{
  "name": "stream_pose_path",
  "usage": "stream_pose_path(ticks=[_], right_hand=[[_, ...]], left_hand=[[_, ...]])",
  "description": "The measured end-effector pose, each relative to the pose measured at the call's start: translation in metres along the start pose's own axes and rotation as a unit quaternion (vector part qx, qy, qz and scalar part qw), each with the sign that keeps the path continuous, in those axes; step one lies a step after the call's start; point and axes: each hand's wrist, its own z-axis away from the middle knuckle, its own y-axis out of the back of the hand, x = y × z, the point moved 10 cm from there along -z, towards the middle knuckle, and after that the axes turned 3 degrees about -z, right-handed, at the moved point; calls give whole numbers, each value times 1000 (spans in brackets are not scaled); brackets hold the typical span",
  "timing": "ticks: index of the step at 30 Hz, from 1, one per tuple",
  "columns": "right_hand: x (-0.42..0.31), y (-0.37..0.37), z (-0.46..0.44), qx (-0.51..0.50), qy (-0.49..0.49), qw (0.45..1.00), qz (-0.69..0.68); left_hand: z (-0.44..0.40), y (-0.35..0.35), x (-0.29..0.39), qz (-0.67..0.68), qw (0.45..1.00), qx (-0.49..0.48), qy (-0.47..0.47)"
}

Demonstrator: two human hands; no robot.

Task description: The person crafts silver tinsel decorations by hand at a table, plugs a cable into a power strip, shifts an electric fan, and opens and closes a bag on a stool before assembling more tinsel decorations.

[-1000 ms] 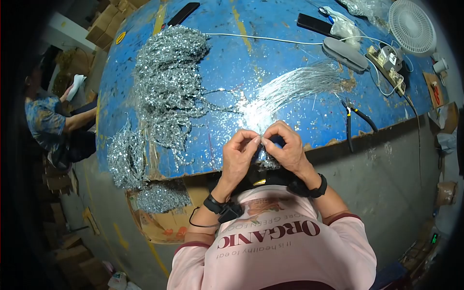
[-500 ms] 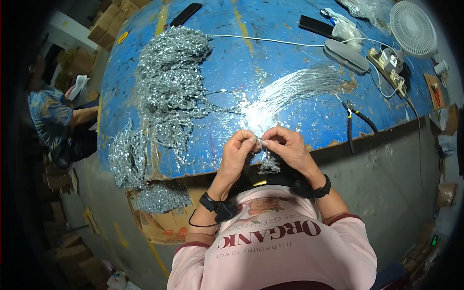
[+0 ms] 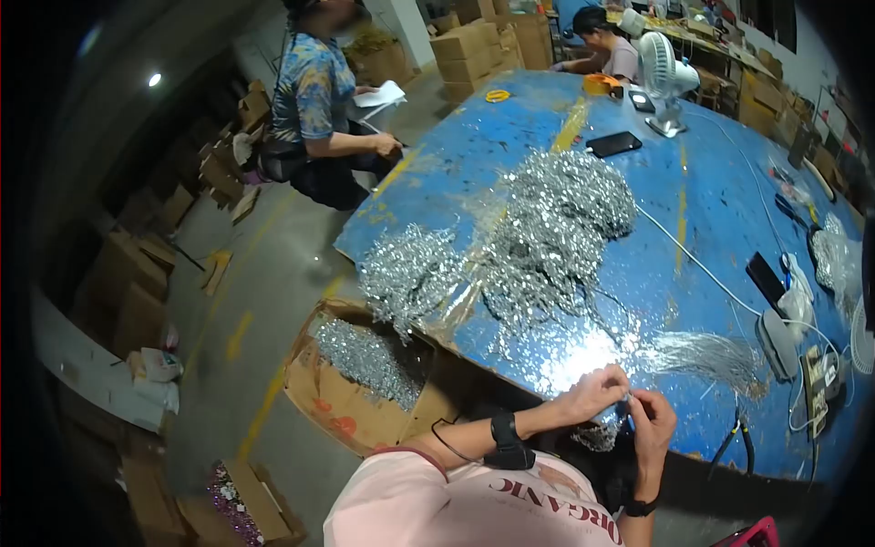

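Observation:
My left hand and my right hand meet at the table's front edge, fingertips pinched together. Between them they hold a thin piece of silver tinsel, and a sparkly clump of tinsel hangs below. The exact grip point is too small to make out. Just beyond my right hand lies a fanned bundle of thin silver wires. Pliers with black and yellow handles lie to its right at the edge. A large heap of silver tinsel and a smaller heap lie on the blue table.
A cardboard box with more tinsel stands on the floor by the table's left corner. A person in a patterned shirt holds paper at the left; another person sits beyond. A fan, phone, grey case and power strip are on the table.
My view has swung to the left, bringing the box, the person with paper and the far table end into fuller sight. My hands stay pinched together on the tinsel.

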Motion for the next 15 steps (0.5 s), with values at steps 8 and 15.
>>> stream_pose_path(ticks=[8, 15], right_hand=[[-27, -4, 0, 4, 75, 995, 73], [-27, -8, 3, 0, 84, 993, 77]], left_hand=[[5, 5, -2, 73, 997, 19, -15], [14, 14, 16, 63, 997, 34, -31]])
